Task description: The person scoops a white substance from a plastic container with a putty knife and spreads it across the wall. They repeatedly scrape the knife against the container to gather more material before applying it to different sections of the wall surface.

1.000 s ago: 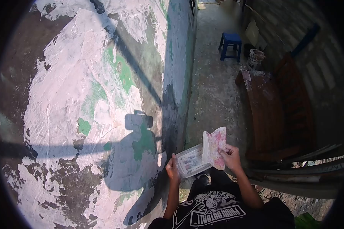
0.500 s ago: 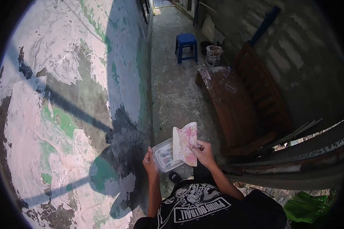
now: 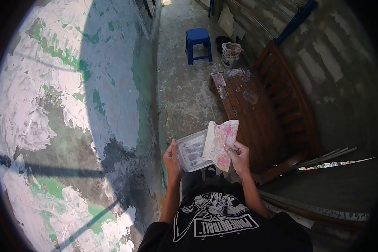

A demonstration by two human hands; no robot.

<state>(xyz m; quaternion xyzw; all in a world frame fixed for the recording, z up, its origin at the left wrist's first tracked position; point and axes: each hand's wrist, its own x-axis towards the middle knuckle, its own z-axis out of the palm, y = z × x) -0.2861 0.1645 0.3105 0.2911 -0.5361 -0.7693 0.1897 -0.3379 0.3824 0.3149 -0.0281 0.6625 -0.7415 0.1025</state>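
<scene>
My left hand (image 3: 171, 158) grips the left side of a clear plastic container (image 3: 190, 142), with the thumb at its rim. Whitish residue coats the container's inside. In my right hand (image 3: 240, 158) is a flat scraper (image 3: 223, 138), white with pink and yellowish marks and curved sides. Its straight, white-coated edge overlaps the container's right part. The fingers of my right hand are closed on the scraper's right side. Left of me stands a wall (image 3: 67, 105) with patchy white plaster over green paint and bare grey.
A wooden bench (image 3: 256, 115) stands to the right, with a plaster-smeared piece (image 3: 219, 80) and a small clear tray (image 3: 250, 96) on its seat. Farther along the concrete floor (image 3: 178, 84) are a blue stool (image 3: 198, 38) and a white bucket (image 3: 231, 54) holding a crumpled bag.
The view has shifted, with the hands, container and scraper now farther right and slightly higher in it. The scraper is tilted more. Both hands keep their holds.
</scene>
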